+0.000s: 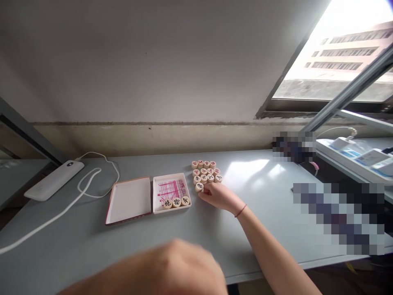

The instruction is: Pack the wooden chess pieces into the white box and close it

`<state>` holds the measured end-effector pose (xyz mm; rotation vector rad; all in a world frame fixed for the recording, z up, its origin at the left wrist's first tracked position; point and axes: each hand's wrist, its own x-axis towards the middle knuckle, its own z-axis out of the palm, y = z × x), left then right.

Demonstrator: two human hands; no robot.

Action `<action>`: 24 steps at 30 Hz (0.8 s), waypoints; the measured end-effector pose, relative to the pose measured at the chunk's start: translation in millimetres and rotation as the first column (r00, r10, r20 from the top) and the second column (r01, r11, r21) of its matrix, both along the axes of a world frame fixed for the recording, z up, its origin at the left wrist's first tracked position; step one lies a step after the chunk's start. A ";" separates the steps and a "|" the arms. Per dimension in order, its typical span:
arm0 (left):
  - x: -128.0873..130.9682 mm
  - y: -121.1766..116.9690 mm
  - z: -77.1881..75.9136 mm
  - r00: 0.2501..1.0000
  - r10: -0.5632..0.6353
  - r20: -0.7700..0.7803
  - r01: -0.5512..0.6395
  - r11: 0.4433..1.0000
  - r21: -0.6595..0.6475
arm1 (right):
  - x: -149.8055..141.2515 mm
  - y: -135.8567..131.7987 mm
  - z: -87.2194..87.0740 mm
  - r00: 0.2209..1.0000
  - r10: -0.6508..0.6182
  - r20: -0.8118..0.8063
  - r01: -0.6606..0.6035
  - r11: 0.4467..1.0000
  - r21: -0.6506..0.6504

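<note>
My right hand (217,196) reaches in from the lower right, a thin red string around its wrist. Its fingertips touch the lowest wooden Chinese chess piece (199,187), at the near end of a tight group of several such pieces (206,172) on the grey table (92,229). Whether that piece is gripped, I cannot tell. To the left, three pieces (176,201) lie inside a white box tray (170,176) lined with pink-printed paper. My left hand (175,266) is a motion-blurred shape at the bottom edge, its fingers unclear.
An open box lid (129,200) with a dark red edge lies left of the tray. Farther left are a white power bank (53,180) and a white cable (58,212). Pixelated patches, a white power strip (353,153) and a metal bar (346,90) occupy the right.
</note>
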<state>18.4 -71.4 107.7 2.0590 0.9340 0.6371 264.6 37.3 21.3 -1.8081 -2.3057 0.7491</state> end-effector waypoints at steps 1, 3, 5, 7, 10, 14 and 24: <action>3.3 18.9 0.9 0.999 -0.042 -0.022 0.042 0.999 0.013 | 0.7 -0.7 2.3 1.000 0.023 -0.010 -0.023 1.000 -0.012; 5.0 56.3 -6.2 0.982 -0.064 -0.179 0.088 0.987 0.132 | 0.4 -3.3 8.2 0.996 0.079 -0.040 -0.080 0.996 -0.042; -0.7 85.2 -23.2 0.934 0.078 -0.350 0.028 0.957 0.289 | -2.6 -7.4 14.2 0.984 0.144 -0.103 -0.152 0.986 -0.070; -10.4 100.0 -43.9 0.885 0.121 -0.450 0.034 0.946 0.322 | -7.7 -12.0 18.3 0.967 0.193 -0.168 -0.208 0.975 -0.078; -21.0 100.6 -66.8 0.838 0.110 -0.535 0.060 0.955 0.292 | -14.7 -18.2 20.6 0.954 0.216 -0.207 -0.233 0.971 -0.060; -20.7 93.8 -72.7 0.854 0.104 -0.510 0.041 0.963 0.266 | -17.8 -21.8 20.9 0.951 0.208 -0.230 -0.219 0.975 -0.025; -19.8 95.4 -65.5 0.891 0.075 -0.447 -0.027 0.993 0.112 | -23.0 -21.0 14.3 0.953 0.206 -0.222 -0.213 0.977 -0.004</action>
